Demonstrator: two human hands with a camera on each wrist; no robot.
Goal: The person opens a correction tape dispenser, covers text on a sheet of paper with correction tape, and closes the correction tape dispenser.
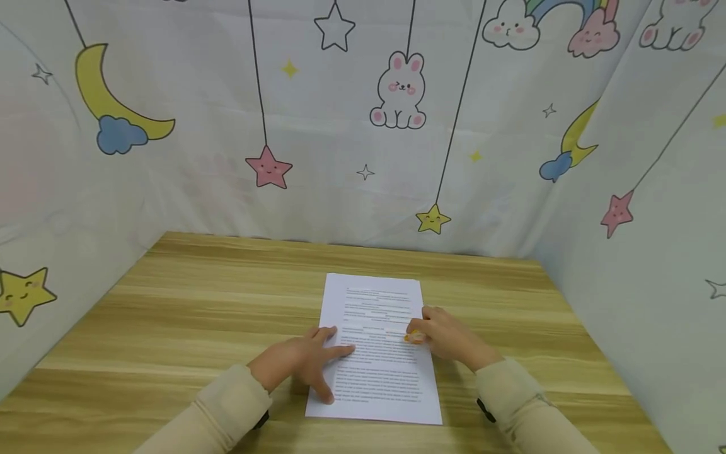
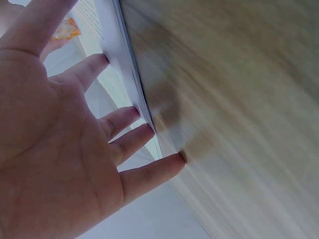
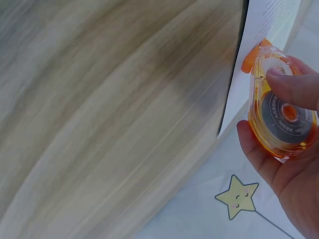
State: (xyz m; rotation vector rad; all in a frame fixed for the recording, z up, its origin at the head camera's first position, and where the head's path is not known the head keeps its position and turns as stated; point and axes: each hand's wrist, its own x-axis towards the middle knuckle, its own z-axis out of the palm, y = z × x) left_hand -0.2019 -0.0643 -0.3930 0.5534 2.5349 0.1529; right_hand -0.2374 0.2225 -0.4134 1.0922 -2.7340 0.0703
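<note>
Head view: a printed paper lies flat on the wooden table, and both hands are at its sides. At the paper's nine o'clock edge, the left hand rests palm down with its fingers spread wide, holding nothing. From the left wrist camera, the lowest finger reaches past the paper's edge onto the wood. Toward three o'clock, the right hand pinches an orange, see-through correction tape between thumb and fingers. The tape is over the right part of the print, its orange end at the paper (I cannot tell how firmly it presses). A grey disc with small lettering shows in its side. Beyond the table hangs a white cloth, with a bunny at twelve o'clock from the paper, a pink star toward eleven and a yellow star toward one.
</note>
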